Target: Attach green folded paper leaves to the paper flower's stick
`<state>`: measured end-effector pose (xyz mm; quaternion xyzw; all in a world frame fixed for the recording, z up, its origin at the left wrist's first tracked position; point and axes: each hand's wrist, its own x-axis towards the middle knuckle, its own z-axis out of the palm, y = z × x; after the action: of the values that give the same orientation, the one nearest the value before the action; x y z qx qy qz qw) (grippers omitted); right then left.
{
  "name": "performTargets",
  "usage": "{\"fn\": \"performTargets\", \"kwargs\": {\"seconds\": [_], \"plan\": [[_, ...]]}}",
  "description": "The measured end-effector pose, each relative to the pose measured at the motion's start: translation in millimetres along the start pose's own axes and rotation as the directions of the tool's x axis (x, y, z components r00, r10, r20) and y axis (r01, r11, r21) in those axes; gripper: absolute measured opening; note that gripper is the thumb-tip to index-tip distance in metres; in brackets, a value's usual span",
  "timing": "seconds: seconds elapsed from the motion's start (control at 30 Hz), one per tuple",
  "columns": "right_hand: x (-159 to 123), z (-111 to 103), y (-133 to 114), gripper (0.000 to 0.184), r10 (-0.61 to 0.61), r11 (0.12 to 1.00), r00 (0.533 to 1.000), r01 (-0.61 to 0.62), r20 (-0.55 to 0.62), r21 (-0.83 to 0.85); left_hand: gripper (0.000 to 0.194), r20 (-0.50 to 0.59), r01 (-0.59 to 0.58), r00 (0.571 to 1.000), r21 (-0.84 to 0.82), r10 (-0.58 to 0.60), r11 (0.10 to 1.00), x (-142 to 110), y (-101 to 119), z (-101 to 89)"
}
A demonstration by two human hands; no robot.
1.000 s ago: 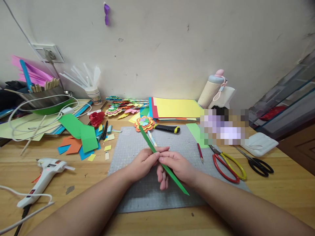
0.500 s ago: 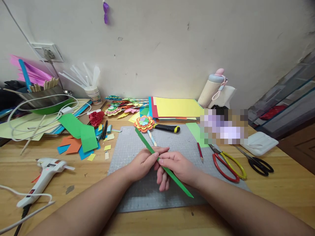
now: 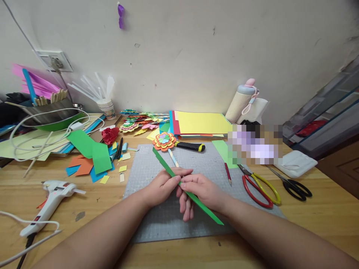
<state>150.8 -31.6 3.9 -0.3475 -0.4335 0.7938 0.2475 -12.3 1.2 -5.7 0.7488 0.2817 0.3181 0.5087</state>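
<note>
I observe forearms [image 3: 109,226] converging from eight and four o'clock; left hand [image 3: 162,185] and right hand [image 3: 206,190] pinch a thin, flat green paper strip [image 3: 206,208], aligned ten-thirty to four-thirty, above the gridded grey mat [image 3: 157,228].

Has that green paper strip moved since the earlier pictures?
Yes, slightly: judged against the orange paper flower, the green paper strip has turned, its upper tip shifting left and its lower end swinging right.
</note>
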Motion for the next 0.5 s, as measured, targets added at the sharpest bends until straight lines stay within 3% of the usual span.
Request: {"fn": "performTargets", "kwargs": {"seconds": [0.17,0.5], "plan": [[-0.5,-0.9,-0.7,0.023,0.003,1.000,1.000,-0.003,-0.002,0.001,0.043,0.009,0.002,1.000,-0.016,-0.002,1.000,-1.4,0.1,0.8],[-1.3,-0.1,1.1,0.021,-0.042,0.999,0.997,0.042,-0.068,0.005,0.041,0.046,-0.033,0.999,0.116,0.028,0.993,2.7,1.1,-2.3]]}}
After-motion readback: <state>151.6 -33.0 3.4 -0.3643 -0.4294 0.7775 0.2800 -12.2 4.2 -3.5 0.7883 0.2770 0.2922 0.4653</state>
